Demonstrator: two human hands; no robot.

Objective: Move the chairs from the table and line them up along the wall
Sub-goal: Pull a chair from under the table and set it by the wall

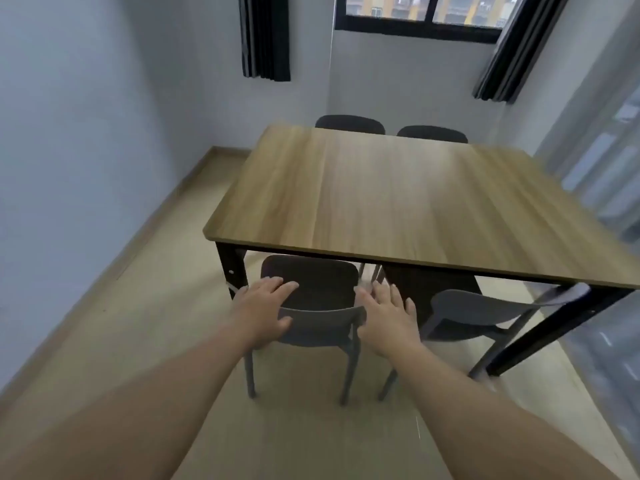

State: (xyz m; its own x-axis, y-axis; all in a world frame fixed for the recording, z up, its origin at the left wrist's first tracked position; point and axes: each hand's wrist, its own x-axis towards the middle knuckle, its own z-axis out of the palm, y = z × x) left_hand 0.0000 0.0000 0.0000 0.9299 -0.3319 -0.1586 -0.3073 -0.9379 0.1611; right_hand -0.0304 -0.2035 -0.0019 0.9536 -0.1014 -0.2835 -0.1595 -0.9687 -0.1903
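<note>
At the table's (398, 195) near edge, both hands are reaching for the left grey chair (311, 327), its backrest running crosswise between them: left hand (265, 306) and right hand (389, 315) bracketing its two ends, fingers spread wide, nothing gripped yet, seat tucked underneath.

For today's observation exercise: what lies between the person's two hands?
In the head view, the backrest of the near-left chair spans the gap between the left hand and right hand.
</note>
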